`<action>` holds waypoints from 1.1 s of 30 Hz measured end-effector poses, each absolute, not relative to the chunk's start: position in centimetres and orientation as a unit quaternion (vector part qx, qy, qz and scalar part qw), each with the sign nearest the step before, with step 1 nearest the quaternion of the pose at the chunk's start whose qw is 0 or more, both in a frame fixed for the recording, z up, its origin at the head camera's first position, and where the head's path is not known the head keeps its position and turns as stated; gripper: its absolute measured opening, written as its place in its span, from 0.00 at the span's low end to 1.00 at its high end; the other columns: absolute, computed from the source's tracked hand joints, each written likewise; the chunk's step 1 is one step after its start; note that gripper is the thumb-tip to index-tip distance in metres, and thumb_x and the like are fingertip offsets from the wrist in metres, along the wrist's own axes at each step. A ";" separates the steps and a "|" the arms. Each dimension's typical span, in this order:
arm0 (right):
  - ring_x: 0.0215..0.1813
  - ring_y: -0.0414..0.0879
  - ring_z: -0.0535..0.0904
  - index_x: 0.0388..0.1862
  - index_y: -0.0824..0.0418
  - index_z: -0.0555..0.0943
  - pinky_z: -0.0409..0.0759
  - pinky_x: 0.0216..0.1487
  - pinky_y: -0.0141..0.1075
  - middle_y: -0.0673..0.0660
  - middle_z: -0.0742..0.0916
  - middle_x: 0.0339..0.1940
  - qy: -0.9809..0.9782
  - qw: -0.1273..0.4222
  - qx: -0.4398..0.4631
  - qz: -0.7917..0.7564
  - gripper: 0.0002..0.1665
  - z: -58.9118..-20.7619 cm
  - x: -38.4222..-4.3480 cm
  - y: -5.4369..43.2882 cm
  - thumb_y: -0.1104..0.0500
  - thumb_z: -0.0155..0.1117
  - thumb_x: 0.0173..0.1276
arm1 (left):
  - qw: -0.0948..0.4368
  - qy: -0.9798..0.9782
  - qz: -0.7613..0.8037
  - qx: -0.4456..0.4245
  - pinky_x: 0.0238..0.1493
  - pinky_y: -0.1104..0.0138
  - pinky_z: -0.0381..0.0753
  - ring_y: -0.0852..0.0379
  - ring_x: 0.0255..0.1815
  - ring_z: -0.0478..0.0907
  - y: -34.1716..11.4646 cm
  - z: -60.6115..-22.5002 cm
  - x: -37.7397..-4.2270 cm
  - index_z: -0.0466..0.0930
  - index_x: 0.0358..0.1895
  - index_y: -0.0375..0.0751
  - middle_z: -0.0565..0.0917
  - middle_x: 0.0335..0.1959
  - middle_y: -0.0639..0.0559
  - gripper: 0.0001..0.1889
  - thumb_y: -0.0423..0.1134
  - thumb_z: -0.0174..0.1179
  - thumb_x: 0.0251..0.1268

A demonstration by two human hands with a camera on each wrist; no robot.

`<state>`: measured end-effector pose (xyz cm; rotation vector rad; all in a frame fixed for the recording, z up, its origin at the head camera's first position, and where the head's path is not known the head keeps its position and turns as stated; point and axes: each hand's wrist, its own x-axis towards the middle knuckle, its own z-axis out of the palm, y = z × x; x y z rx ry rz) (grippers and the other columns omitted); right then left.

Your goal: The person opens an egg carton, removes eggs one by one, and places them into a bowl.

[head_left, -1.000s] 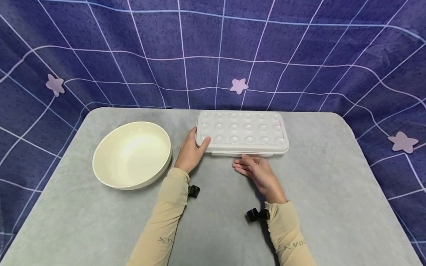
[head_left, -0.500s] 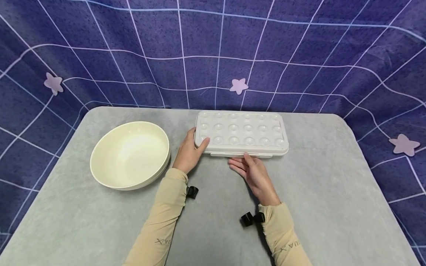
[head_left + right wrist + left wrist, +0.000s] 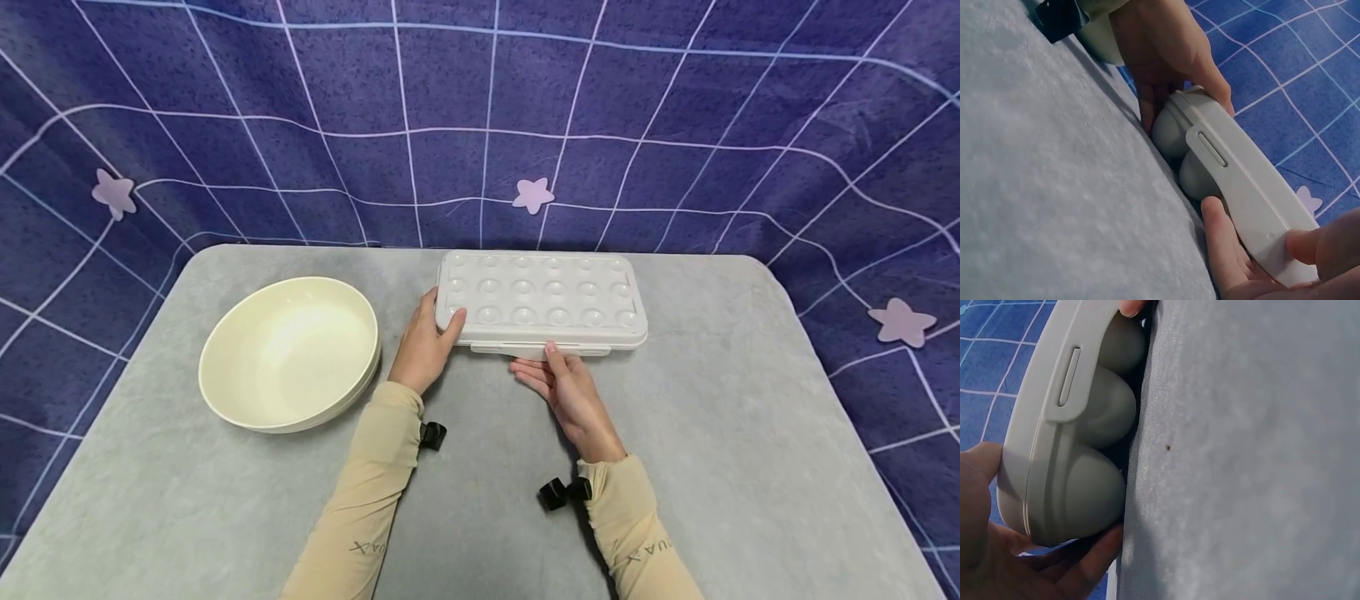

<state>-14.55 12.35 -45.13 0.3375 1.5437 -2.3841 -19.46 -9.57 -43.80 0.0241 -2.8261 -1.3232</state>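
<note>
A white plastic egg box (image 3: 540, 292) with a dimpled, closed lid lies near the table's back edge. My left hand (image 3: 422, 346) grips its left end, thumb over the front corner of the lid and fingers round the side. Along the front runs a long latch (image 3: 498, 348), flush against the box. My right hand (image 3: 573, 396) pinches at the latch's middle, the thumb (image 3: 1302, 245) on its face and the fingers (image 3: 1219, 234) under its lower edge. In the left wrist view, rounded egg cups (image 3: 1094, 490) bulge beneath the rim. The inside of the box is hidden.
A large cream bowl (image 3: 288, 354) stands left of my left hand, its inside bare. The grey table (image 3: 750, 433) has rounded back corners. Behind it hangs a blue gridded curtain (image 3: 450, 92) with pale stars.
My right hand has moved slightly up and left, its thumb coming onto the latch and its fingers below it. The left hand keeps its grip on the box.
</note>
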 end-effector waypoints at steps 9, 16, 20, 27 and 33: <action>0.48 0.49 0.88 0.49 0.71 0.70 0.82 0.57 0.37 0.71 0.87 0.46 0.524 0.112 0.127 -0.835 0.20 -45.3 -14.5 11.6 0.52 0.44 0.82 | 0.012 -0.906 -0.423 0.009 0.73 0.48 0.64 0.38 0.73 0.64 -9.9 -43.8 -19.5 0.53 0.77 0.41 0.65 0.73 0.34 0.37 0.58 0.49 0.75; 0.43 0.48 0.89 0.57 0.75 0.69 0.84 0.53 0.38 0.71 0.87 0.46 0.527 0.080 0.144 -0.834 0.26 -45.0 -14.2 11.2 0.51 0.44 0.83 | 0.010 -0.908 -0.420 0.002 0.74 0.48 0.63 0.37 0.73 0.62 -9.8 -43.8 -19.4 0.50 0.78 0.39 0.63 0.74 0.33 0.38 0.56 0.51 0.75; 0.41 0.47 0.89 0.59 0.75 0.69 0.85 0.53 0.39 0.68 0.88 0.41 0.529 0.072 0.150 -0.832 0.26 -44.9 -14.1 11.0 0.51 0.43 0.83 | 0.007 -0.906 -0.423 0.003 0.75 0.49 0.61 0.38 0.74 0.61 -9.8 -43.8 -19.4 0.49 0.78 0.39 0.62 0.75 0.34 0.39 0.56 0.51 0.75; 0.38 0.47 0.89 0.55 0.75 0.69 0.85 0.50 0.37 0.64 0.89 0.37 0.520 0.070 0.163 -0.836 0.18 -44.8 -14.1 11.0 0.59 0.47 0.82 | 0.002 -0.901 -0.434 -0.001 0.75 0.49 0.61 0.38 0.75 0.61 -9.9 -43.7 -19.3 0.50 0.78 0.37 0.62 0.74 0.33 0.39 0.55 0.53 0.75; 0.36 0.46 0.89 0.46 0.71 0.70 0.86 0.50 0.36 0.63 0.88 0.36 0.530 0.067 0.171 -0.828 0.07 -44.7 -14.2 11.2 0.67 0.49 0.73 | -0.007 -0.893 -0.450 -0.001 0.74 0.49 0.62 0.39 0.73 0.63 -10.1 -43.8 -19.3 0.52 0.76 0.36 0.65 0.72 0.33 0.37 0.58 0.48 0.77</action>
